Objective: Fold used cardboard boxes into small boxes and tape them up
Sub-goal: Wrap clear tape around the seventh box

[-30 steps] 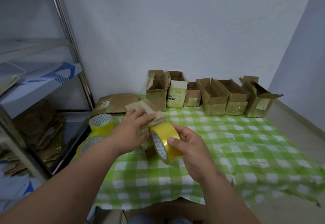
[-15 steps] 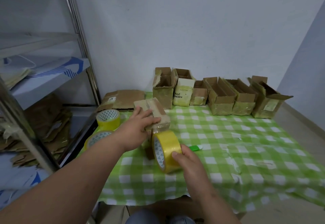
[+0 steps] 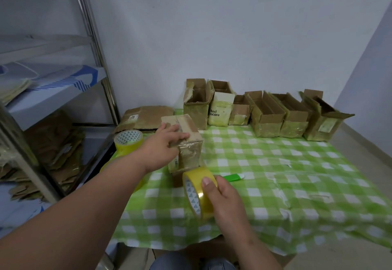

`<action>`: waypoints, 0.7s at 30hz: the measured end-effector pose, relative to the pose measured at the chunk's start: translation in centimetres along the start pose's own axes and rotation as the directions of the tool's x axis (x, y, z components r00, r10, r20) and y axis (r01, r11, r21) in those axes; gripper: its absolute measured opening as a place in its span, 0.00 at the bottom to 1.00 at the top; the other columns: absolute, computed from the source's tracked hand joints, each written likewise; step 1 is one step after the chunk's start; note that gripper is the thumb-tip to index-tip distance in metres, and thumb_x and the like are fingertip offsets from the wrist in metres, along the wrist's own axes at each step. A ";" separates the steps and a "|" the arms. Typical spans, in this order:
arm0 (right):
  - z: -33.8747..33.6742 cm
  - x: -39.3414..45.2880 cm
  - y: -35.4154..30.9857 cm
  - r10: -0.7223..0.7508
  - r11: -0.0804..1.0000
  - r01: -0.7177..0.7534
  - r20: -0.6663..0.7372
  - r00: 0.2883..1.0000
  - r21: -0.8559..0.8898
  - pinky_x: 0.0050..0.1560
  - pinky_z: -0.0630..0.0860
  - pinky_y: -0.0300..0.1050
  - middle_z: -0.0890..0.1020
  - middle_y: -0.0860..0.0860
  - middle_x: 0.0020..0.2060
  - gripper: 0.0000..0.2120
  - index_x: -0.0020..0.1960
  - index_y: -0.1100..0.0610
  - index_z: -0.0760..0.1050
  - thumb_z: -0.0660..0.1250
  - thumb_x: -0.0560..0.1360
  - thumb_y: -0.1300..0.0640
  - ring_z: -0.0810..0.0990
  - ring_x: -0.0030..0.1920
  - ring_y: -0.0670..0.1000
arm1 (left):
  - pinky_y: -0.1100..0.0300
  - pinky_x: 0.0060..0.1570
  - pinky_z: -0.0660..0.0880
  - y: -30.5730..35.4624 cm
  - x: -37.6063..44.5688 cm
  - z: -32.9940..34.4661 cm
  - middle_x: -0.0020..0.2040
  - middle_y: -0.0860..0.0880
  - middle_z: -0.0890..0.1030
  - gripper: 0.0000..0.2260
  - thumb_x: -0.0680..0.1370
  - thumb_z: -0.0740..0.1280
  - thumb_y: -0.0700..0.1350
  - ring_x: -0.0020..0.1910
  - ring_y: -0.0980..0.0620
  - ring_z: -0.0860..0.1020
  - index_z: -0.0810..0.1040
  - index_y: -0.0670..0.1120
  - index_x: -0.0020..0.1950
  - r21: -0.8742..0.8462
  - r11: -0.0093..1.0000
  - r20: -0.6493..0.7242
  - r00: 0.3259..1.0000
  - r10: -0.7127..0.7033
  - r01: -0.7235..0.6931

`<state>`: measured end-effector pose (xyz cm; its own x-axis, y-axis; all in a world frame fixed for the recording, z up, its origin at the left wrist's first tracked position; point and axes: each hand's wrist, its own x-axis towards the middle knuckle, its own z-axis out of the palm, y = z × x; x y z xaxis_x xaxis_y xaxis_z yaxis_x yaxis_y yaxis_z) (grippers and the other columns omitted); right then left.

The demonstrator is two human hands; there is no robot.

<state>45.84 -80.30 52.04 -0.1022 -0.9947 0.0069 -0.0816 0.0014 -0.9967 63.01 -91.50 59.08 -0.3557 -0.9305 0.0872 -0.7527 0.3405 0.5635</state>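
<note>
Pale wall [image 3: 233, 36], metal shelving [image 3: 93, 42] left, green checked tablecloth [image 3: 297, 163]

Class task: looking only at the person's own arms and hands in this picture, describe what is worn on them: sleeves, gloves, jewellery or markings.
Both forearms are bare as far as the frame shows, with no sleeves in view. The left hand and right hand wear no gloves. No rings, watch, bracelet or markings show. The fingernails look short and unpainted.

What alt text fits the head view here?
A left hand presses on a small taped brown cardboard box on a green checked tablecloth, while the right hand grips a yellow tape roll. Open cardboard boxes line the wall.
</note>
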 end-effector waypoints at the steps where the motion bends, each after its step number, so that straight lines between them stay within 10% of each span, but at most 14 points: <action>1: 0.0 0.1 -0.1 0.006 1.000 -0.006 0.000 1.000 0.000 0.49 0.79 0.56 0.84 0.54 0.41 0.11 0.46 0.51 0.80 0.65 0.78 0.44 0.82 0.43 0.57 | 0.53 0.76 0.48 0.2 0.0 0.0 0.80 0.52 0.57 0.23 0.80 0.61 0.39 0.80 0.49 0.45 0.70 0.58 0.73 -0.004 1.000 -0.003 1.000 -0.009 0.009; 6: 0.0 0.2 -0.7 0.058 0.998 -0.058 -0.005 0.998 0.029 0.49 0.76 0.45 0.83 0.43 0.37 0.11 0.43 0.51 0.80 0.63 0.80 0.52 0.81 0.40 0.45 | 0.52 0.76 0.51 0.5 0.1 1.1 0.77 0.53 0.65 0.20 0.75 0.72 0.55 0.79 0.50 0.51 0.77 0.57 0.66 -0.023 0.998 -0.157 0.986 -0.063 0.060; 12: -0.2 0.5 -0.6 0.069 0.997 -0.070 0.113 0.991 0.010 0.40 0.74 0.40 0.81 0.50 0.40 0.07 0.46 0.49 0.79 0.64 0.73 0.52 0.78 0.40 0.46 | 0.53 0.74 0.55 0.7 1.1 1.9 0.74 0.54 0.69 0.19 0.76 0.72 0.53 0.78 0.50 0.56 0.78 0.56 0.66 0.071 0.993 -0.242 0.967 -0.073 0.093; 21: 0.1 1.3 -0.5 0.092 0.995 -0.085 0.146 0.985 -0.053 0.56 0.80 0.53 0.85 0.51 0.47 0.12 0.53 0.52 0.79 0.68 0.75 0.67 0.83 0.49 0.52 | 0.58 0.75 0.58 1.2 2.3 0.8 0.71 0.54 0.74 0.17 0.77 0.72 0.43 0.74 0.58 0.65 0.80 0.50 0.65 -0.097 0.993 -0.238 0.971 0.035 -0.060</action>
<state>45.81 -81.56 52.51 0.0368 -0.9947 -0.0963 -0.1255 0.0910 -0.9879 60.85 -93.10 59.29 -0.2398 -0.9233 0.3001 -0.6725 0.3809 0.6346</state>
